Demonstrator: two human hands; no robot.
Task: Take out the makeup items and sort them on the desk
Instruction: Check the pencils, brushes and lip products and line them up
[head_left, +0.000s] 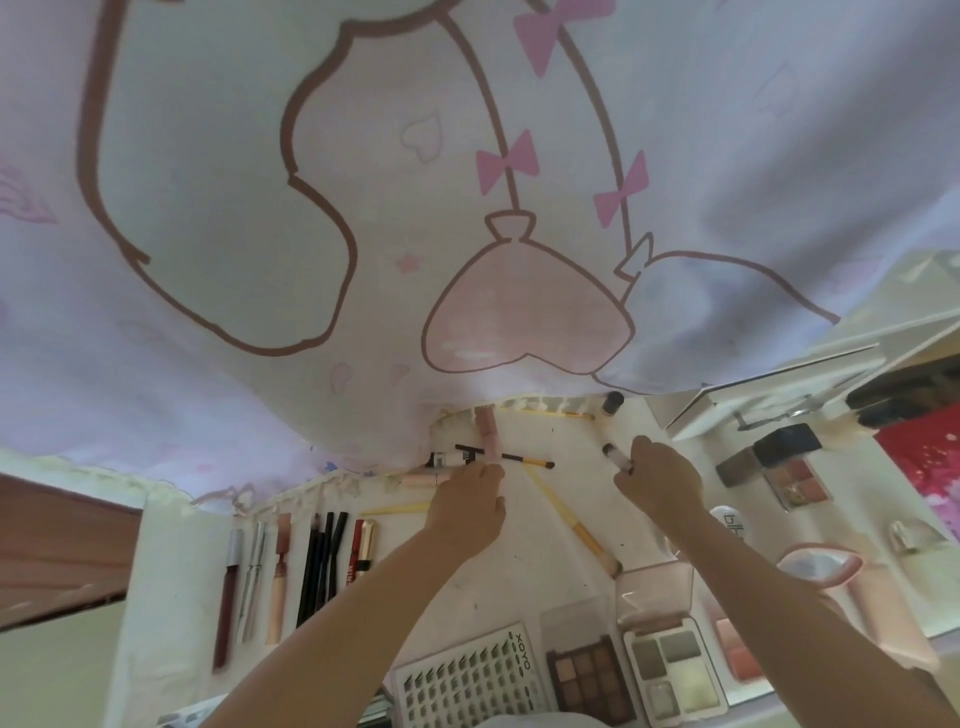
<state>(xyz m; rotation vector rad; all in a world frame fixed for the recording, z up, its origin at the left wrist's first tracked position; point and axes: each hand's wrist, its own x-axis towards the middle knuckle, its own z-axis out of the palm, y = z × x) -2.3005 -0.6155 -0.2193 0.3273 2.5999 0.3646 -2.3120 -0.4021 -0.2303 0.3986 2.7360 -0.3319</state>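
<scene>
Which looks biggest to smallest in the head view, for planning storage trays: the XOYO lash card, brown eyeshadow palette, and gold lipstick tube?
1. XOYO lash card
2. brown eyeshadow palette
3. gold lipstick tube

The tube lies farther from the camera, so its size is understated.

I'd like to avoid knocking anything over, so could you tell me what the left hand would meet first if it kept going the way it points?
Probably the black-handled brush, lying crosswise just beyond the left hand. Past it stands the pink tube by the curtain. Depth is unclear, so the hand's fingertips may already touch the brush.
</scene>
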